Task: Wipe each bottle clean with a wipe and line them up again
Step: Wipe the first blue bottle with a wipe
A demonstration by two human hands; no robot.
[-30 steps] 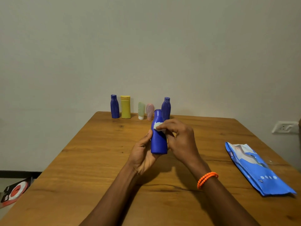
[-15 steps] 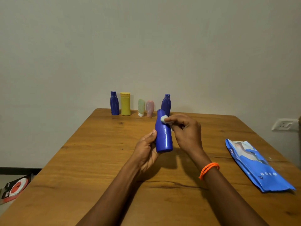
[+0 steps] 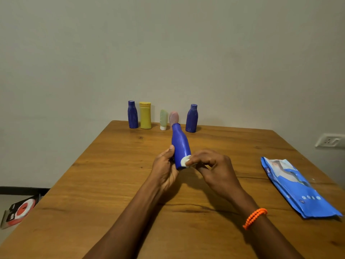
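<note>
While the blue bottle [image 3: 180, 146] is held above the wooden surface [image 3: 112, 174], tilted with its neck away from the person, its lower body is enclosed by the closed grip of the left hand [image 3: 165, 170]. A small white wipe [image 3: 185, 161] is pinched in the fingertips of the right hand [image 3: 214, 171] and pressed against the bottle near its base. Five other bottles [image 3: 145, 115] stand upright in a row at the far edge. A blue wipe pack [image 3: 296, 186] lies flat to the right.
</note>
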